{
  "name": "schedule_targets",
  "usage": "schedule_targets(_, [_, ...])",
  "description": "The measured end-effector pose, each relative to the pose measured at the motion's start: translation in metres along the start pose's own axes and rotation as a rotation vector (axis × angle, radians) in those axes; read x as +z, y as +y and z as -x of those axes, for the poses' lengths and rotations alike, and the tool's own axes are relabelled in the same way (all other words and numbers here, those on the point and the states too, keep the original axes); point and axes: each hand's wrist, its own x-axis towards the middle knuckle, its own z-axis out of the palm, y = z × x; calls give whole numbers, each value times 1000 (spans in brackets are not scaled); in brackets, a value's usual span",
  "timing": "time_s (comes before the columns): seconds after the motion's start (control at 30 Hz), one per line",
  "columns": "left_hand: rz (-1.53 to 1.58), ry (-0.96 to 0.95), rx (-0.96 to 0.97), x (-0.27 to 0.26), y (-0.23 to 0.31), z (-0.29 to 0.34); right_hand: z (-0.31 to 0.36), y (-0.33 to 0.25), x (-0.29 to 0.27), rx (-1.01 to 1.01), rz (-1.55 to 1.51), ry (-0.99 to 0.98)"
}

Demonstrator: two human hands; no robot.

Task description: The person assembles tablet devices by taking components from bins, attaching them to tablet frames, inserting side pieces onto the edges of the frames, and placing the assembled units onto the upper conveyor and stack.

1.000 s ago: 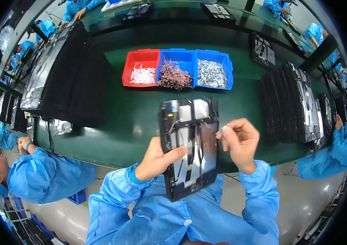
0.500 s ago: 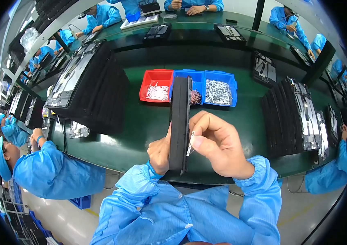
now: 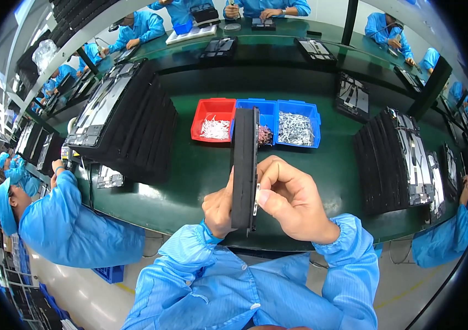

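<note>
My left hand (image 3: 218, 212) is closed round the left side of a thick black foam holder (image 3: 243, 170), which stands on edge in front of me with a thin electronic device assembly (image 3: 256, 157) along its right face, seen edge-on. The fingers behind the holder are partly hidden. My right hand (image 3: 297, 202) is closed in a pinch, thumb and forefinger on a small white strip (image 3: 256, 201) that lies upright against the device's right face. Beyond the holder are a red bin (image 3: 196, 124) of small white parts, a blue bin of reddish parts (image 3: 265, 135), half covered, and a blue bin (image 3: 316, 124) of silvery parts.
On the green table (image 3: 190, 190), a tall stack of black foam holders with devices (image 3: 135, 132) stands at left and another stack (image 3: 382, 165) at right. A single device (image 3: 353, 96) lies at the far right. A co-worker in blue (image 3: 63, 220) is at left; others sit across the table.
My right hand has brought the white strip from a slant to nearly upright, close along the device's face. At left, the co-worker's raised hands have moved up and away.
</note>
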Motion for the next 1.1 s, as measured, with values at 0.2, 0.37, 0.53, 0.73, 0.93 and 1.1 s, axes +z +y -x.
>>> schedule_targets(0.2, [18,-12,11,0,-3,-1,-2,0,-3,34,9,-14])
schedule_targets(0.37, [70,-2,-107,1,-1,6,-2,-1,-2,31,-10,-18])
schedule_targets(0.53, [34,-19,-95,1,-1,8,-1,-2,-3,31,-8,-23])
schedule_targets(0.73, [29,18,-91,4,3,3,0,-4,-5,50,8,-18])
schedule_targets(0.93, [30,27,-73,4,3,2,0,-4,-6,57,9,1])
schedule_targets(1.1, [-3,-38,6,0,3,-1,0,-6,-8,70,34,0])
